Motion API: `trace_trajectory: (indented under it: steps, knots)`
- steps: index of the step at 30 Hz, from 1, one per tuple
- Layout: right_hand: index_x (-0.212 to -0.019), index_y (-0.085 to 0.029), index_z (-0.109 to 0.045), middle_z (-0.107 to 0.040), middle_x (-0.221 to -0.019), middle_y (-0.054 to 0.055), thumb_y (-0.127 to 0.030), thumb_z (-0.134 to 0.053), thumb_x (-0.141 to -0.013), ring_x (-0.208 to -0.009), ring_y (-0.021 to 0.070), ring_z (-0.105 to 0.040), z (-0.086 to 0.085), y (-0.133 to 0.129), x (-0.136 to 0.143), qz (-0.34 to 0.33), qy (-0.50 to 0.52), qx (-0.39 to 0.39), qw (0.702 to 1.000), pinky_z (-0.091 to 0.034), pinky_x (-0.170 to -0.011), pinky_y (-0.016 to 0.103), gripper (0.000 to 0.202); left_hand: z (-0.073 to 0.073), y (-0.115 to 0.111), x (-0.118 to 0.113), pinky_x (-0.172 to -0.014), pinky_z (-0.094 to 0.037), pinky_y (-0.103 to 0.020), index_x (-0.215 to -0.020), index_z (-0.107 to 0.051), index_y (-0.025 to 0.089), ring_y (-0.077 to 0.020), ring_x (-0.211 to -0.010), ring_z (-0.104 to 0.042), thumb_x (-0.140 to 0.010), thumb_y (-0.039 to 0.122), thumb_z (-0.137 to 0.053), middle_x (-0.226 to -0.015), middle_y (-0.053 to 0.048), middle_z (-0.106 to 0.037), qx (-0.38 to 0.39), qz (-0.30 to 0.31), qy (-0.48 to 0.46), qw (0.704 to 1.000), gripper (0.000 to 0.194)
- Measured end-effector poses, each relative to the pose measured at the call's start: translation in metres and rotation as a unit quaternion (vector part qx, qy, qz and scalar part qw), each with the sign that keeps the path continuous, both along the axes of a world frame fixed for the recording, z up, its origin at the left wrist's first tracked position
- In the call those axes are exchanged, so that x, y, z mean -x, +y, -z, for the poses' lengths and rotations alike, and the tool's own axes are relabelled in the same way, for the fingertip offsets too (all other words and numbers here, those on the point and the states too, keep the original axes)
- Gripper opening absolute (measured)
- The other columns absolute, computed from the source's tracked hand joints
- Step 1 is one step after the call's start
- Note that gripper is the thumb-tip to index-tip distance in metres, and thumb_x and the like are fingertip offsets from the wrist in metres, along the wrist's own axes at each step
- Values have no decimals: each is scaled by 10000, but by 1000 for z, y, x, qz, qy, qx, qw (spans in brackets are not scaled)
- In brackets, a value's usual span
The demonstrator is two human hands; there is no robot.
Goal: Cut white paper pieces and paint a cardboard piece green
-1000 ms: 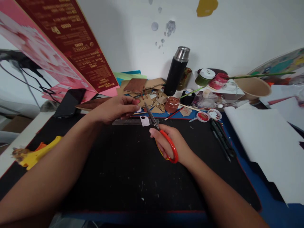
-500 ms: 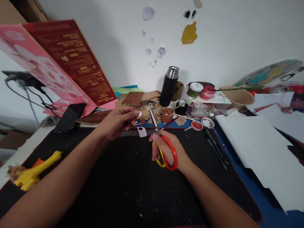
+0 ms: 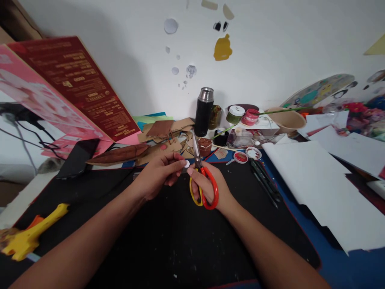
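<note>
- The left hand (image 3: pixel 161 172) pinches a small, round, white disc (image 3: pixel 187 164) between thumb and fingertips; half a second ago it was farther from the other hand, and now the disc is just beside the right thumb.
- The right hand (image 3: pixel 215 182) grips metal scissors with red and yellow handles (image 3: pixel 198 160), as before, blades pointing up and away.
- Both forearms slant inward from the lower corners, the hands meeting near the mat's far edge.
- Between the forearms, the black, red-edged desk mat (image 3: pixel 168 233) lies open, with tiny flecks on it.
- Beyond the blades, a brown paint jar (image 3: pixel 205 147) and brown cardboard scraps (image 3: pixel 182 146) crowd the far side.
- Yellow plastic object (image 3: pixel 33 241) at left; white paper sheets (image 3: pixel 313 188) at right.
</note>
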State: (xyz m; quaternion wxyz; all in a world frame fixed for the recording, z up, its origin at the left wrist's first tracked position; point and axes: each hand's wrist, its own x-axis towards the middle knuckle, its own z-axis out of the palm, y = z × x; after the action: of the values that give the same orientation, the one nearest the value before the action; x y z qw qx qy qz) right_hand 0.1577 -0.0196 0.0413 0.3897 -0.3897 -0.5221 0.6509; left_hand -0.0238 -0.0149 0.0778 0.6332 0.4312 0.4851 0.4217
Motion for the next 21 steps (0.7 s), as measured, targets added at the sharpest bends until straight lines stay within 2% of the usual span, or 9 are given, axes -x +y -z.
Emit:
trace_trajectory:
  steps: [8, 15, 21]
  knots:
    - [-925, -221, -575, -579, -499, -85, -586, -733, -909, -367, 117, -533, -5, -1, -1, 15, -16, -11, 1000, -429, -381, 196, 398, 7, -2, -6, -390, -248, -200, -851, -631, 202, -58, -414, -438, -731, 470, -920, -601, 70, -575, 6, 18, 2, 1000, 412]
    - [-974, -233, -574, -545, -477, -103, -575, -715, -921, -353, 121, -499, -4, -1, -3, 24, -7, -15, 1000, -416, -372, 202, 375, 12, -1, -4, -386, -266, -192, -895, -638, 197, -53, -412, -459, -796, 494, -870, -629, 69, -605, -4, 52, 21, 998, 390]
    - [-943, -230, -582, -561, -468, -93, -613, -720, -925, -347, 124, -514, -2, 0, -2, 10, -3, -15, 1000, -421, -377, 208, 408, 11, 0, -3, -388, -274, -185, -861, -632, 191, -50, -412, -450, -755, 466, -909, -595, 78, -582, -6, 26, 13, 1000, 405]
